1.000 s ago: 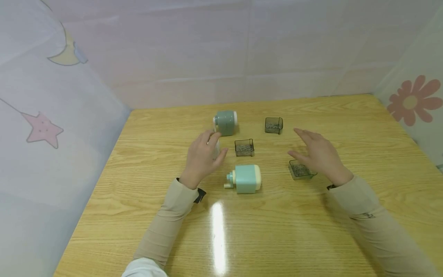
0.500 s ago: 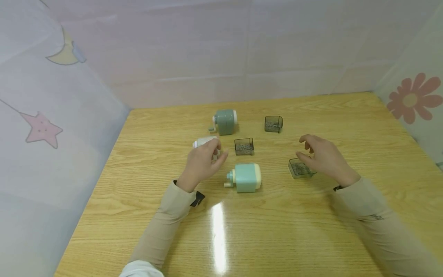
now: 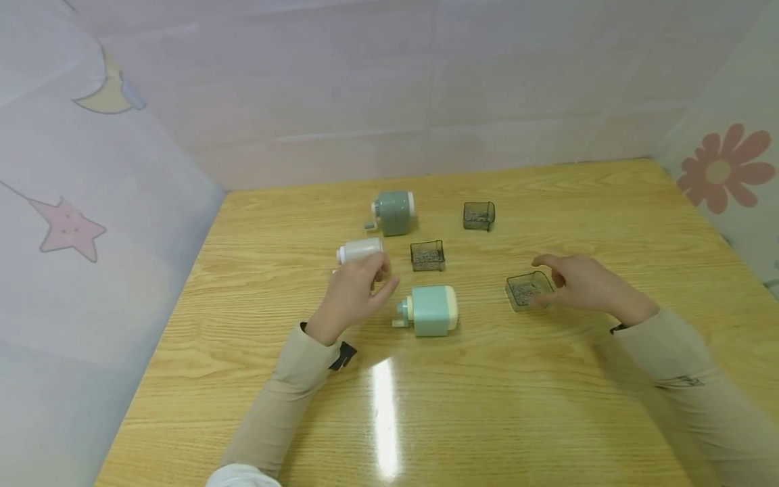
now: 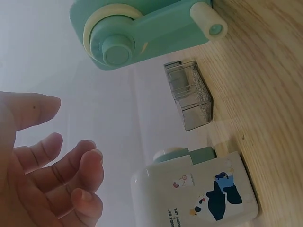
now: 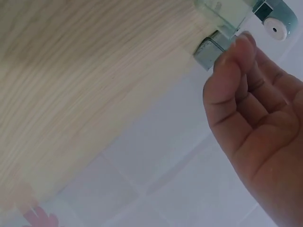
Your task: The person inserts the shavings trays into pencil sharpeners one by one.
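My left hand (image 3: pixel 356 291) hovers with loosely bent fingers, overlapping the near end of a white crank pencil sharpener (image 3: pixel 362 248). The left wrist view shows a gap between that hand (image 4: pixel 52 161) and the white sharpener (image 4: pixel 199 191), which bears a penguin sticker. At the right, my right hand (image 3: pixel 587 287) is at a clear shavings tray (image 3: pixel 522 292) that has dark shavings inside. Its thumb overlaps the tray's near right corner, and its bent index finger is beyond the far edge. In the right wrist view the fingertips of the right hand (image 5: pixel 255 94) are close to the clear tray (image 5: pixel 227 12).
A light teal sharpener (image 3: pixel 431 311) lies nearest on the wooden table (image 3: pixel 487 406), its crank pointing left. Farther back is a dark green sharpener (image 3: pixel 394 213). Two more shavings trays stand there, one in the middle (image 3: pixel 427 257) and another farther back (image 3: pixel 479 216).
My right hand has come down and right, around the right tray, its fingers bending more. The left hand has moved slightly down and left, uncovering more of the white sharpener.
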Demonstrator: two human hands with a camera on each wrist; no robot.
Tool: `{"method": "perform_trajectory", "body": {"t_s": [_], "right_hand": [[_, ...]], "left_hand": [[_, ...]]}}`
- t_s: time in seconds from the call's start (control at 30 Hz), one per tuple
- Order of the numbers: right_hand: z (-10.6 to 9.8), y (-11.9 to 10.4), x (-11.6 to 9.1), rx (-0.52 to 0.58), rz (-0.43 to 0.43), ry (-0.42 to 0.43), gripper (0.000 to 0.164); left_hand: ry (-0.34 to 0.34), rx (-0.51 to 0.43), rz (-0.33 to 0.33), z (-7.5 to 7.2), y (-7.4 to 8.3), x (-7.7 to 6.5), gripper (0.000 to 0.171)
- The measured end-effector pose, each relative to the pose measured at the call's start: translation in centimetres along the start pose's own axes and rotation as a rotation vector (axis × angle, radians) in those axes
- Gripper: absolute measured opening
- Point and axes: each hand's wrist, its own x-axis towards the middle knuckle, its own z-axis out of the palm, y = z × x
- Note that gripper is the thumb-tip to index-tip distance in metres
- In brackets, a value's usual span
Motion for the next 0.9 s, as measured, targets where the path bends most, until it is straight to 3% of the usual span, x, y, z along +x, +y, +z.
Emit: {"method": "perform_trajectory", "body": {"t_s": [0.13,0.37,0.57,0.7,0.9], "right_hand": [[0.1,0.3,-0.2,0.016,0.001,-0.050,0.074],[0.7,1.0,-0.2,0.033,-0.035,-0.083,0.073],[0.9,1.1,-0.1,0.027,-0.045,-0.069,0.070],[0.9,1.0,-0.1,0.033,-0.041,-0.064,0.068],[1.1,1.0,-0.3,0.049,-0.029,-0.059,0.065]], "left_hand": [[-0.040,-0.027,0.001,-0.1,0.2,-0.3,0.014],[-0.124,-0.106,0.044,0.1,0.4,-0.7,0.016],[-0.266,-0.171,0.012,0.2,0.6,-0.9,0.042],[-0.345,-0.155,-0.009,0.3,0.8,-0.9,0.060],[-0.386,-0.089,-0.006,0.8,1.0,-0.9,0.066]]}}
